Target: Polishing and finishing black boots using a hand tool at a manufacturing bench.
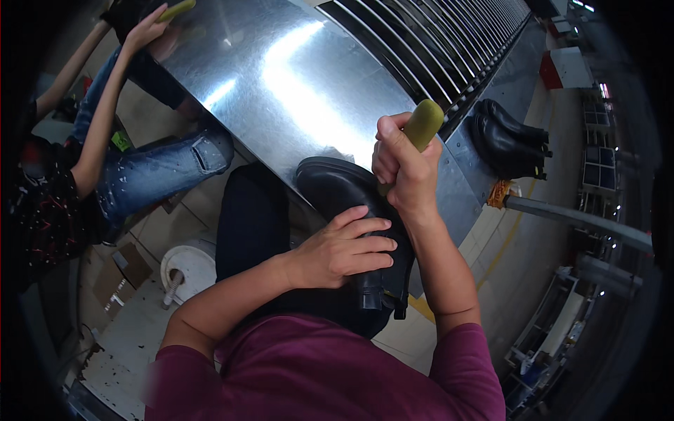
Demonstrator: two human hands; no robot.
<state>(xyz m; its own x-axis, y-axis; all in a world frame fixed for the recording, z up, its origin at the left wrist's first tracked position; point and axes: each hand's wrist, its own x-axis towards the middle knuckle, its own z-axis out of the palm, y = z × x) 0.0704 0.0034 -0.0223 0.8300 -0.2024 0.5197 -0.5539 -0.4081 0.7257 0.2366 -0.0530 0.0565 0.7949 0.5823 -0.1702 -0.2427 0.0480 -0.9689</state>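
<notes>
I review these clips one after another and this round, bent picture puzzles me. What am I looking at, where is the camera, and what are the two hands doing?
The camera sits on a person's head and looks down, so the picture bends at its rim and the person's own arms come in from below. The left hand lies flat on a black boot resting in the person's lap, against the edge of a shiny metal table. The right hand is closed around a yellow-green stick-shaped tool, held upright above the boot. On the table's far right edge stand two more black boots. At upper left a second person in torn jeans holds a similar yellow-green tool on the same table. A white bucket stands on the floor.
</notes>
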